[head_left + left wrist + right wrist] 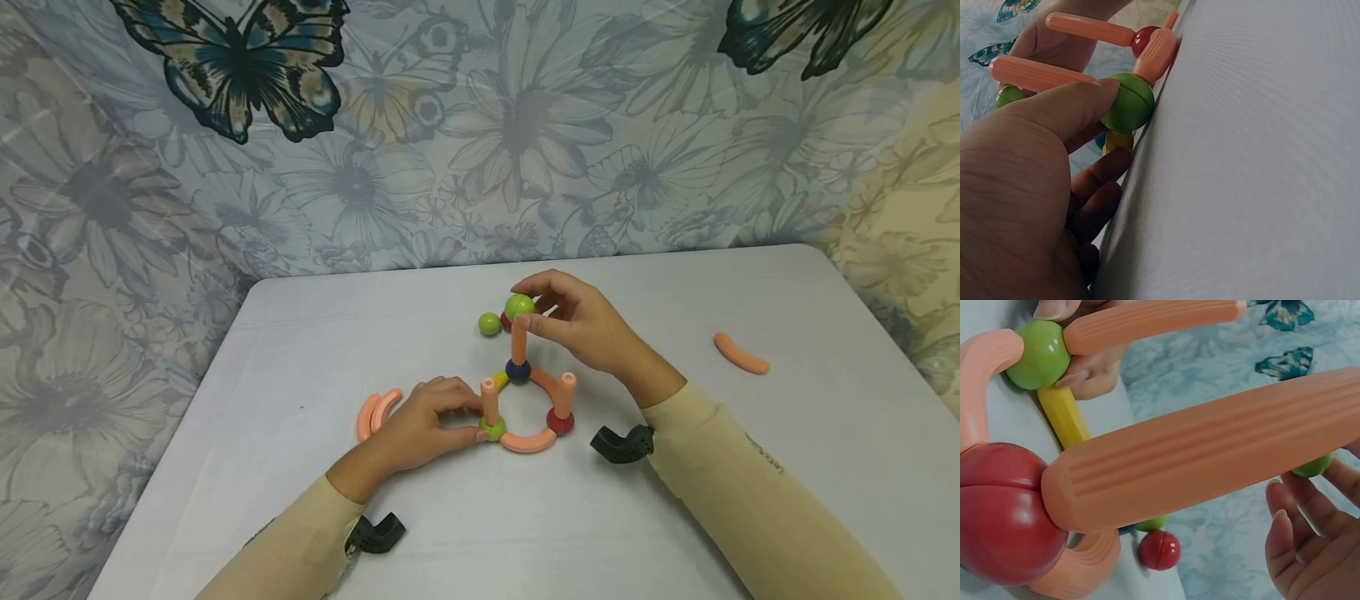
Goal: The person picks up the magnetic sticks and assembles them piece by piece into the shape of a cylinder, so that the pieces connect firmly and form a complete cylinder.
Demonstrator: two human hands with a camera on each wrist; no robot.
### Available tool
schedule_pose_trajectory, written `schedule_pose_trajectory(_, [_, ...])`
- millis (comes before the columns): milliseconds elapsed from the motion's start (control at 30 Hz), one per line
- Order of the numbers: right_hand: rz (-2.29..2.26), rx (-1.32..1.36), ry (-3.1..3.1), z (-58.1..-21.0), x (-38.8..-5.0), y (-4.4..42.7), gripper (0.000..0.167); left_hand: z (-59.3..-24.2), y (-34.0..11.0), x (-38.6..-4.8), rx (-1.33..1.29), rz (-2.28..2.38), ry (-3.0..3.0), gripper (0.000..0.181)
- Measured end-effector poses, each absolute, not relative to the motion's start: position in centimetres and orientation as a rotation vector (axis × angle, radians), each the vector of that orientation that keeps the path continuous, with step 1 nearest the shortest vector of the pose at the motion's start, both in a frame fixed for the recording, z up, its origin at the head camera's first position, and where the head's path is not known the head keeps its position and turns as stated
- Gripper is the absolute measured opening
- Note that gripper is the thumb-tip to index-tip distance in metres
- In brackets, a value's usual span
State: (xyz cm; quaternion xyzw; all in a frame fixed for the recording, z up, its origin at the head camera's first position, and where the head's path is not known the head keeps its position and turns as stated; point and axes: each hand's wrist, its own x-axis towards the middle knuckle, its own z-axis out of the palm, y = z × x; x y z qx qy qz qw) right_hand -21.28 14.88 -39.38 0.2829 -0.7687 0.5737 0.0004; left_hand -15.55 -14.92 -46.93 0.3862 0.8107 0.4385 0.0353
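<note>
A ring of curved orange sticks (527,442), a yellow stick (1065,415) and balls lies on the table, with three orange sticks standing up from it. My left hand (427,421) pinches the green ball (1129,103) at the ring's left corner between thumb and fingers. At the top of the rear upright stick (519,343), which stands on a blue ball (517,371), my right hand (581,321) holds another green ball (519,306). The red ball (560,422) at the right corner bears an upright orange stick (1210,450).
Behind the ring sit a loose green ball (489,324) and a partly hidden red ball (1160,550). Two curved orange sticks (378,412) lie left of my left hand, and a single curved stick (741,353) lies far right. Patterned cloth (487,167) hangs behind the white table (480,533).
</note>
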Motion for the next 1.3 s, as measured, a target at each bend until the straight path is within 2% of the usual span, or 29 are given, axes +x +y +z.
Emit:
schedule_pose_trajectory(467, [1.886,0.826,-2.393,-40.0,-21.7,15.4,0.031,-46.9,-15.0,-15.6,1.185,1.344,2.493,0.025])
schedule_pose_trajectory(600, [1.904,0.768,-2.375,-40.5,-22.3,15.7,0.034,-47.0,-15.0,-15.6,1.195,1.352,2.488,0.025])
schedule_pose_trajectory(933, [1.868,0.578,-2.546,-42.8,-24.6,16.2,0.035,-47.1,-14.9,-15.6,1.186,1.353,2.489,0.023])
schedule_pose_trajectory(1300, [1.788,0.602,-2.784,-45.4,-26.4,15.2,0.040,-47.3,-15.0,-15.7,1.196,1.370,2.481,0.023])
